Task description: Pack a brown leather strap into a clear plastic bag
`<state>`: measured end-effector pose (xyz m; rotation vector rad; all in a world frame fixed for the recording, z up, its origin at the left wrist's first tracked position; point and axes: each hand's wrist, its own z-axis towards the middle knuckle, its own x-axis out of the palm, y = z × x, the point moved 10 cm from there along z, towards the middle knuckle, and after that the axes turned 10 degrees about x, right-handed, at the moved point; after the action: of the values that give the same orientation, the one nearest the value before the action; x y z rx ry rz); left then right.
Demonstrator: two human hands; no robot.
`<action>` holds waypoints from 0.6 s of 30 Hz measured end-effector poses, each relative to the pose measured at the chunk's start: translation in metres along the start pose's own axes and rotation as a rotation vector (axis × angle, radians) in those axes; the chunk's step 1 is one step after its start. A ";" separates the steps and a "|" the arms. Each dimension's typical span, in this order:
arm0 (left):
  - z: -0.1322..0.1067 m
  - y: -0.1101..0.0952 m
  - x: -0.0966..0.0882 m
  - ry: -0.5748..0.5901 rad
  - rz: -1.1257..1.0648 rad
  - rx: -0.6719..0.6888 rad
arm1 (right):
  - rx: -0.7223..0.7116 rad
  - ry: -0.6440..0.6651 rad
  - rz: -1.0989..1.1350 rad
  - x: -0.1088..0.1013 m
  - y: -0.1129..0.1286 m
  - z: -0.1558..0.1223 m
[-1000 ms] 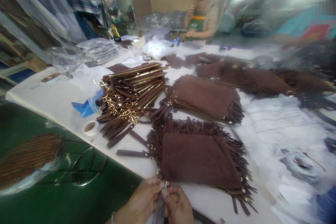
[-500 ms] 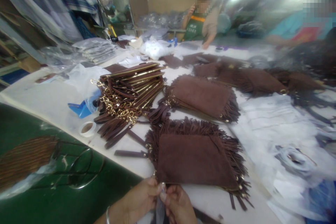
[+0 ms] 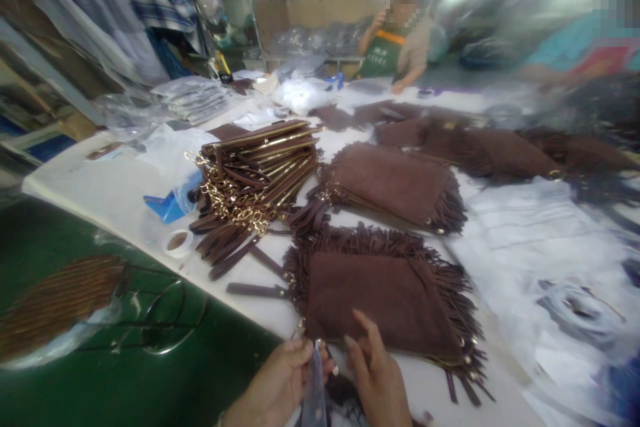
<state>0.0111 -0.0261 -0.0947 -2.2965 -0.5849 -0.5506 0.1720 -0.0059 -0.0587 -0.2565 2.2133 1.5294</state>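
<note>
At the table's front edge, my left hand (image 3: pixel 280 377) pinches a greyish, plastic-looking strip (image 3: pixel 314 380) with a small metal piece at its top. The strip hangs down out of the picture, so its exact kind is unclear. My right hand (image 3: pixel 381 373) is just to the right, its fingers apart and holding nothing, the index finger over the near edge of a brown fringed bag (image 3: pixel 380 300). That bag lies flat with others under it, gold fittings at its corners. Behind it is a second pile of fringed bags (image 3: pixel 395 177).
To the left stand brown pouches (image 3: pixel 265 167) with gold zips, chains and wrist straps. Near them are a tape roll (image 3: pixel 178 243) and a blue piece (image 3: pixel 167 207). White sheets (image 3: pixel 530 233) cover the right side. A wicker stool (image 3: pixel 60 300) stands below; co-workers sit across.
My right hand has let go of the strip and moved right, its fingers spreading. My left hand keeps its pinch on the strip. The view has shifted slightly left.
</note>
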 end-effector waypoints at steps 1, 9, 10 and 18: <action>0.000 0.002 -0.001 -0.006 -0.016 0.001 | -0.007 -0.003 -0.007 0.000 0.000 0.002; -0.003 0.005 0.010 0.077 -0.034 -0.049 | -0.056 -0.041 -0.046 0.000 0.001 0.000; -0.005 0.006 0.012 0.099 -0.025 -0.057 | -0.067 -0.047 -0.085 0.001 0.000 0.000; -0.010 -0.001 -0.021 0.181 0.560 0.148 | -0.214 -0.135 -0.570 -0.001 0.013 0.001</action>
<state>-0.0083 -0.0383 -0.0986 -2.1101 0.1082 -0.4146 0.1677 -0.0001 -0.0473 -0.7536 1.6711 1.4001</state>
